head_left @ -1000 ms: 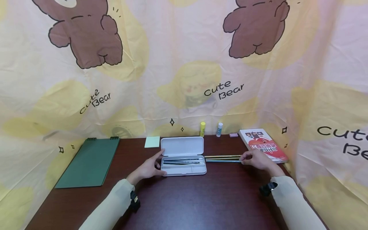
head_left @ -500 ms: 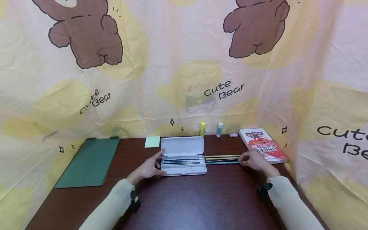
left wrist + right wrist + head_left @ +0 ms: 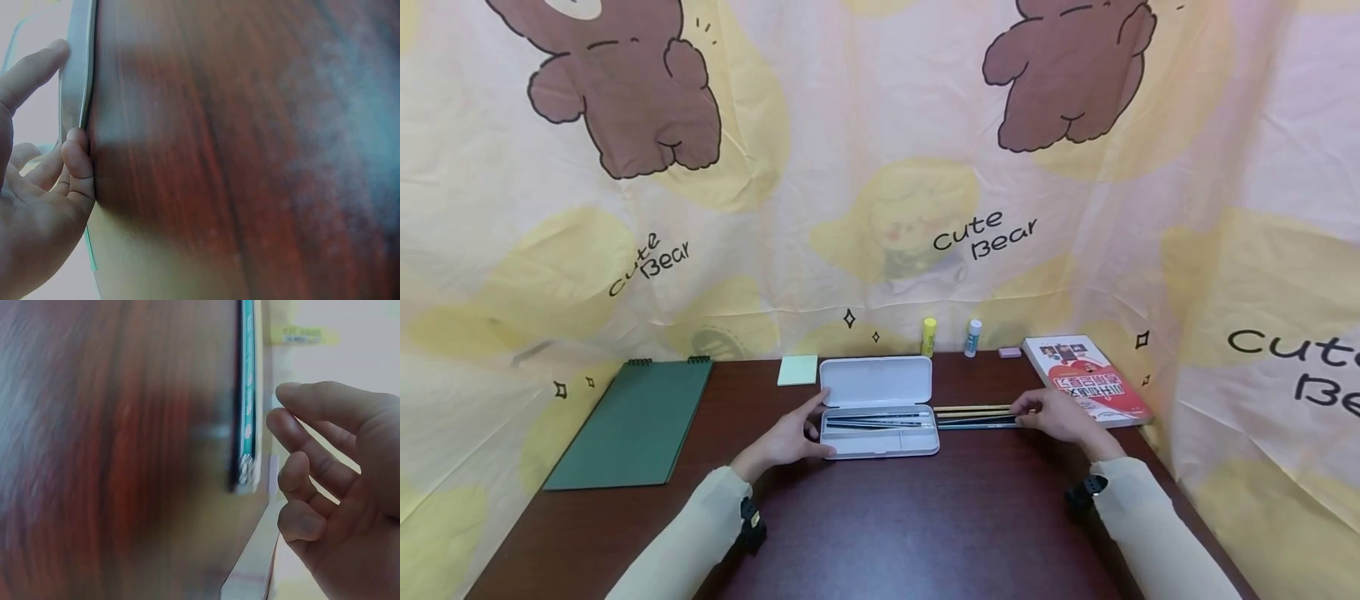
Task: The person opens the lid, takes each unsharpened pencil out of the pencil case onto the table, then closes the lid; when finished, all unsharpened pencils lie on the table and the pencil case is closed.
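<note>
A white pencil case point(image 3: 880, 442) lies open on the dark wooden table point(image 3: 925, 517), lid point(image 3: 876, 382) folded back, with several dark pencils point(image 3: 876, 419) inside. My left hand point(image 3: 812, 427) grips its left end, thumb by the hinge and fingers on the front rim. The left wrist view shows the thumb and a fingertip of that left hand point(image 3: 65, 100) against the case edge point(image 3: 78, 75). To the right of the case lie a yellow pencil point(image 3: 973, 408) and a teal pencil point(image 3: 977, 422). My right hand point(image 3: 1037, 415) sits at their right ends. In the right wrist view the right hand point(image 3: 294, 444) is loosely curled beside the pencil ends point(image 3: 247, 425), gripping nothing.
A green spiral notebook point(image 3: 632, 421) lies at the left and a pale green sticky pad point(image 3: 797, 370) behind the case. At the back stand a yellow glue stick point(image 3: 928, 336) and a blue-capped tube point(image 3: 973, 337), with a pink eraser point(image 3: 1010, 352). A red book point(image 3: 1086, 379) lies at the right. Bear-print cloth surrounds the table.
My right hand has slid a little to the left along the loose pencils, covering more of their right ends. The left hand and the case have stayed put.
</note>
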{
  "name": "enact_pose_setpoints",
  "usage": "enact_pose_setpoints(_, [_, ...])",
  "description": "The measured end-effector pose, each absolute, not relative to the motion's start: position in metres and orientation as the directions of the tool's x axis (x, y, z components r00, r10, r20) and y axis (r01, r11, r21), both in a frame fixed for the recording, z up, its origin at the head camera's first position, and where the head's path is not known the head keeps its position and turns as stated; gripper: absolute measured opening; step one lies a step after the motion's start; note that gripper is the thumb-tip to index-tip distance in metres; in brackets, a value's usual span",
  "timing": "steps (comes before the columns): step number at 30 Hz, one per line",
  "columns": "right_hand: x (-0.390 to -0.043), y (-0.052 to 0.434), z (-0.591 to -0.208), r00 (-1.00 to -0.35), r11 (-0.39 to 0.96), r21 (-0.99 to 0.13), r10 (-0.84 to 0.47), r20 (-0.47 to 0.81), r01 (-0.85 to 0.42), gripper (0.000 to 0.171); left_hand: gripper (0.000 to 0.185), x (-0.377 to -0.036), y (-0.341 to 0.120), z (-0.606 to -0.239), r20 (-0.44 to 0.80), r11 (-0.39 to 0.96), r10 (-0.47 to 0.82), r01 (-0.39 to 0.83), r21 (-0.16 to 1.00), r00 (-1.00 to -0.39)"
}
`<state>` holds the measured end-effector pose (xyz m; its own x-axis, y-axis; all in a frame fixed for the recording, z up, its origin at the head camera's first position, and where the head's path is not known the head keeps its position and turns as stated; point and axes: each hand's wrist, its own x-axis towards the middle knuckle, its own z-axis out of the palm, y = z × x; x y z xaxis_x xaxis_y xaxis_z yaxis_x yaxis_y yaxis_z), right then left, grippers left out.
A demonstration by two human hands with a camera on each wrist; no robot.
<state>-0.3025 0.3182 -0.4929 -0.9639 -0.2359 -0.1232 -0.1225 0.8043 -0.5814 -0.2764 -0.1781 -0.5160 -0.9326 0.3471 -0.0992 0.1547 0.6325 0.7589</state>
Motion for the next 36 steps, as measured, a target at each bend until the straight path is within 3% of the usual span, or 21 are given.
enact_pose_setpoints(36, [-0.297, 0.177, -0.491, -0.871, 0.708, -0.577, -0.492, 0.010, -0.407, 0.017, 0.109, -0.278, -0.179, -0.519, -0.107, 0.633, 0.346, 0.147, 0.760, -0.932])
